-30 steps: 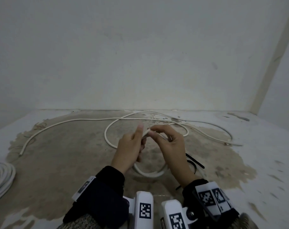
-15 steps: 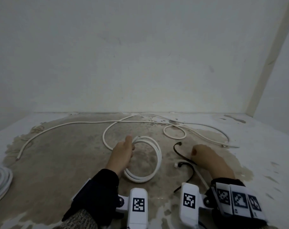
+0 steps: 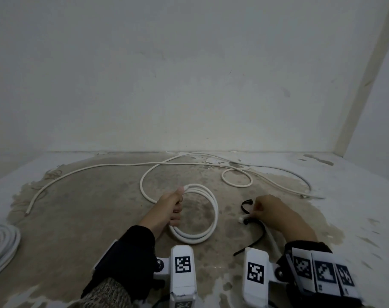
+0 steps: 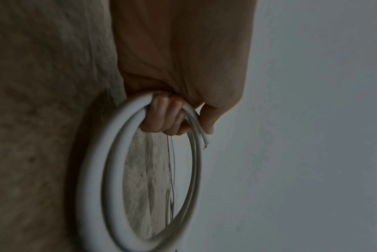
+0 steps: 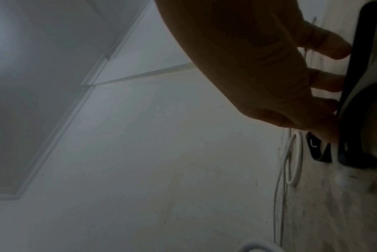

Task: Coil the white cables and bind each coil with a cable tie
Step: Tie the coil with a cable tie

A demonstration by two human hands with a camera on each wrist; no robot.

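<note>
My left hand [image 3: 171, 207] grips a coil of white cable [image 3: 212, 221] of about three turns, held on edge on the stained floor; in the left wrist view the fingers [image 4: 161, 117] curl round the coil [image 4: 92, 170] with a cut end sticking out by the thumb. My right hand [image 3: 271, 210] is down on the floor to the right, its fingertips and thumb meeting on a black cable tie [image 3: 246, 204]. In the right wrist view the fingertips [image 5: 332, 51] touch that black strip [image 5: 353, 68]. A second black tie [image 3: 259, 236] curves beside the wrist.
A long loose white cable [image 3: 89, 168] snakes across the floor behind the hands, with a small loop [image 3: 236, 177] at the back right. Another white coil [image 3: 2, 245] lies at the left edge. A short white piece [image 3: 242, 218] sits by the ties. A wall stands close behind.
A second ago both hands held the coil up together. The right hand has let go and dropped to the cable ties on the right; the left hand lowered the coil to the floor.
</note>
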